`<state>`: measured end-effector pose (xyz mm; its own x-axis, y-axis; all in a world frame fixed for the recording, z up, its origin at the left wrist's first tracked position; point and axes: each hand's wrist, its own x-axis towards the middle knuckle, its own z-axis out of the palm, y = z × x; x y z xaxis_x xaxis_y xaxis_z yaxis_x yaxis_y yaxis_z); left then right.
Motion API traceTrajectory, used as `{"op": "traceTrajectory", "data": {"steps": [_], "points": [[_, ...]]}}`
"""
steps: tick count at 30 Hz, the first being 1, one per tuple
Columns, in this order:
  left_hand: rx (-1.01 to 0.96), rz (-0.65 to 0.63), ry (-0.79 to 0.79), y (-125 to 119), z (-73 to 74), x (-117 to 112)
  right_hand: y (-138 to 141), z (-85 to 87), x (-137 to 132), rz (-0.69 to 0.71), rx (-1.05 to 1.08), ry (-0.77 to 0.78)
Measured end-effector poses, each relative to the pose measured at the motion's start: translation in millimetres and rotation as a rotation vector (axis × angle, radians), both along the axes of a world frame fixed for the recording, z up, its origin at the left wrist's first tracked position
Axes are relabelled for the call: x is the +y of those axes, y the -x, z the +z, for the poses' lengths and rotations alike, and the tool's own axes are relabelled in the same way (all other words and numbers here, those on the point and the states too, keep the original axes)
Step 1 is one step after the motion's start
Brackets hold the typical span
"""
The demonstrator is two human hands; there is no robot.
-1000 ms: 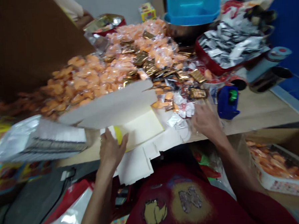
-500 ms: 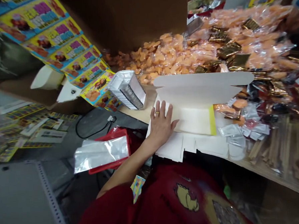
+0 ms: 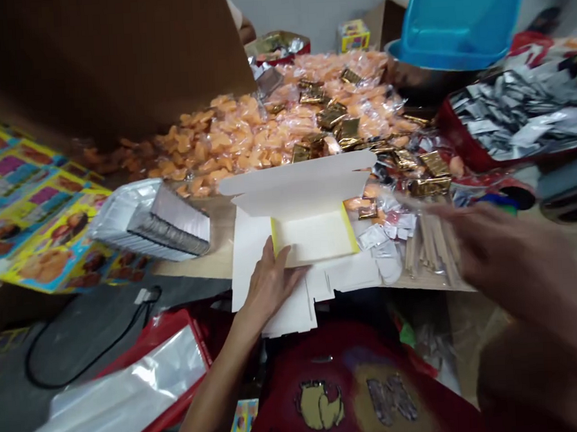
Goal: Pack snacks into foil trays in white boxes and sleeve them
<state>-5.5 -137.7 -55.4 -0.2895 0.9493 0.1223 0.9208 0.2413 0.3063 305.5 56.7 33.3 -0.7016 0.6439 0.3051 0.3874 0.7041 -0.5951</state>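
A white cardboard box point(image 3: 313, 237) with yellow inner edges lies on the table in front of me, its lid flap point(image 3: 301, 183) raised at the back. My left hand point(image 3: 267, 278) is at the box's near left corner, thumb along the front and fingers on the left wall. Flat white cardboard point(image 3: 293, 309) lies beneath it. My right hand point(image 3: 507, 249), smeared by motion, is over the table's right side, near a bundle of wrapped wooden sticks point(image 3: 430, 247). Whether it holds something cannot be made out. Small white sachets point(image 3: 386, 236) lie between box and sticks.
Orange pieces in clear wrap point(image 3: 231, 135) and gold packets point(image 3: 334, 117) are heaped behind the box. Stacked foil trays point(image 3: 158, 219) stand left. A blue scoop point(image 3: 462, 26) and a red bin of silvery sachets point(image 3: 520, 113) are at right. Plastic bags point(image 3: 133, 392) lie lower left.
The view has swung to the right. My left hand has gone from lying flat on the cardboard to the box's corner, and the left wall now stands up. My right hand has come further into view.
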Motion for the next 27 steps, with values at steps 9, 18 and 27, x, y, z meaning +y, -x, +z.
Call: {"op": "traceTrajectory", "data": {"steps": [9, 18, 27], "points": [[0.415, -0.3, -0.3, -11.1, 79.5, 4.3, 157.7, -48.8, -2.1, 0.304, -0.355, -0.08], [0.329, -0.64, -0.065, -16.8, 96.8, 16.4, 125.6, 10.5, 3.8, 0.542, 0.218, 0.097], [0.22, -0.744, 0.005, -34.1, 110.1, 25.8, 124.7, 29.0, -15.0, 0.777, 0.046, 0.058]]}}
